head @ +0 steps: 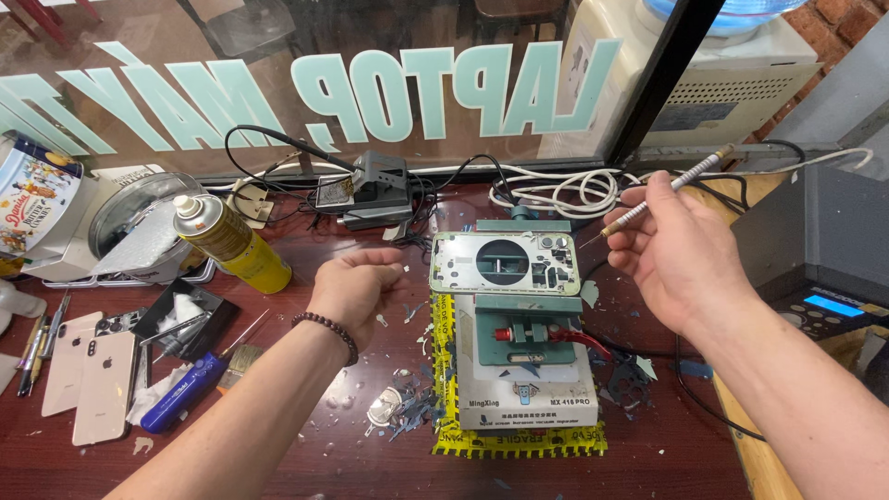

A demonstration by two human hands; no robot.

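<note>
The right hand point(681, 255) is hovering above the bench point(667, 454), its fingers point(639, 243) closing around a slim metal hand tool point(662, 193) and pinching it like a pen. The tool's fine tip is pointing down and leftward from those fingers, toward the phone back frame point(505, 264) that is sitting clamped on a green holding fixture point(526, 324). The tip is hanging just beside the frame's upper right corner, not touching it. The left hand point(354, 287) is floating just left of the frame, its fingers point(394, 275) curling loosely inward and gripping nothing that can be seen. Below those fingers, scraps of broken backing point(407, 407) are lying on the bench. Farther left of them, a yellow spray can point(231, 243) is lying tilted, and two pale phones point(88, 370) are resting flat.
</note>
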